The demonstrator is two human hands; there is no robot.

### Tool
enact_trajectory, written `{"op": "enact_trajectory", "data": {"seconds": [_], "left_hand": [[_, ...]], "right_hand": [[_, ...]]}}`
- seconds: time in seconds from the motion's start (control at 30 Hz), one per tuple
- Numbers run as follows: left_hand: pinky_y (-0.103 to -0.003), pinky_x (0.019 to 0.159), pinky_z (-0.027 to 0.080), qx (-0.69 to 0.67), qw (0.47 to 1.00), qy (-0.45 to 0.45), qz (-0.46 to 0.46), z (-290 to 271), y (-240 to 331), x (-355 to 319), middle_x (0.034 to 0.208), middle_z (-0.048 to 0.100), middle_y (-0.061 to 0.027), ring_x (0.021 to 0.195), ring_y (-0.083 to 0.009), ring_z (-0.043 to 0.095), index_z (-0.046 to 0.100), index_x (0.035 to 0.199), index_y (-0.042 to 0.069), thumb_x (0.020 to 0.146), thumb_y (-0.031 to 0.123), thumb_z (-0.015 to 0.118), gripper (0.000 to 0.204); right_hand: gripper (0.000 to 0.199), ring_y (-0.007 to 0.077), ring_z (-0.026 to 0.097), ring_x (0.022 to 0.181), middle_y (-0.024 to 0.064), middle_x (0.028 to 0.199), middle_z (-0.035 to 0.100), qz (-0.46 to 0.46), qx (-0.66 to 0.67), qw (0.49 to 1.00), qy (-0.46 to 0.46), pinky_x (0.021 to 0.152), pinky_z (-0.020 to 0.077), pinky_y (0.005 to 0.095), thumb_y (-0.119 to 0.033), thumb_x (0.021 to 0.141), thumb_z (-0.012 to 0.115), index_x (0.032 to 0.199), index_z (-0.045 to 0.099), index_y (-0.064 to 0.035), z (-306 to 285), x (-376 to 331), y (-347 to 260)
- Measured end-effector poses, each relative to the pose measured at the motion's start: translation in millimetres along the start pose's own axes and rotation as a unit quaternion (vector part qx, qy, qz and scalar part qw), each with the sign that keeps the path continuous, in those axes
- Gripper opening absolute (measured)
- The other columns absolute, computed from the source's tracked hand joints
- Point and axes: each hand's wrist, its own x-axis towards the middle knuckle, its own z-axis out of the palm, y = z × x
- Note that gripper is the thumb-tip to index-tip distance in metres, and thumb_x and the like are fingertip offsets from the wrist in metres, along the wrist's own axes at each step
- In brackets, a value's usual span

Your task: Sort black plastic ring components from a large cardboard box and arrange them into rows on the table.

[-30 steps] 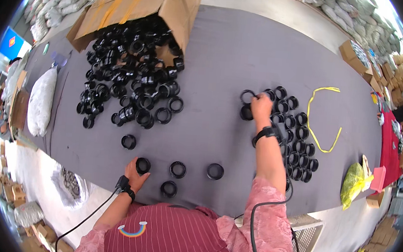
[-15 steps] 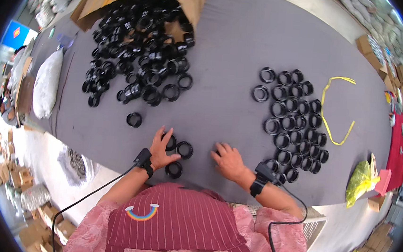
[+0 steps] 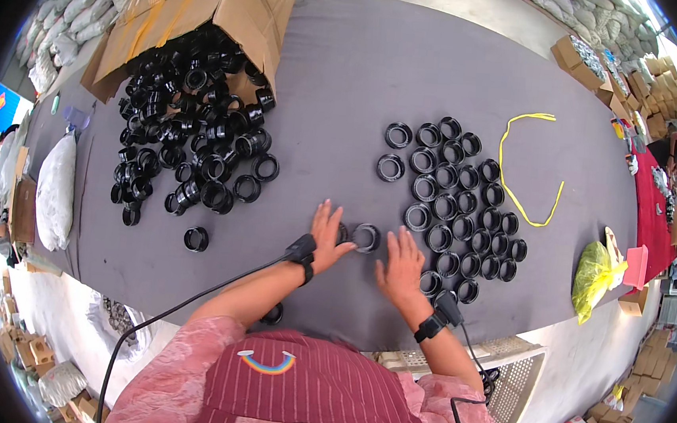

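My left hand (image 3: 326,241) lies over the grey table with its fingers stretched out, beside two black rings. One ring (image 3: 342,234) is partly hidden against its fingers; the other black ring (image 3: 366,238) lies flat between my hands. My right hand (image 3: 403,270) is open and holds nothing, its fingers spread between that ring and a grouped set of black rings (image 3: 439,238) on the right. Another black ring (image 3: 274,314) shows partly below my left forearm, near the table's front edge. A lone ring (image 3: 196,238) lies farther left.
A tipped cardboard box (image 3: 250,22) spills a heap of black rings (image 3: 216,168) at the far left. Beyond the grouped rings lies a yellow strap (image 3: 504,165). A yellow-green bag (image 3: 590,281) and a pink container (image 3: 636,267) stand at the right edge. A white sack (image 3: 55,193) lies left.
My left hand has moved right and away from me, and two rings have slid along with it. The third stayed near the front edge. My right hand shifted right; the whole view has shifted too.
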Motion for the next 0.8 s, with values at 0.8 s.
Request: {"op": "enact_trajectory", "data": {"seconds": [0.8], "left_hand": [[-0.044,0.113,0.034,-0.103,0.986,0.109,-0.070,-118.7,-44.7,-129.8,0.142,0.049,-0.0219,0.135,-0.0382,0.044,0.052,0.134,0.000,0.088,0.012,0.062,0.049]], "right_hand": [[0.077,0.0326,0.013,0.151,0.0151,0.161,0.025,-0.063,-0.136,0.987,-0.059,0.119,0.0041,0.0584,-0.050,0.092,0.053,0.150,0.035,-0.0022,16.7,210.2,-28.9]]}}
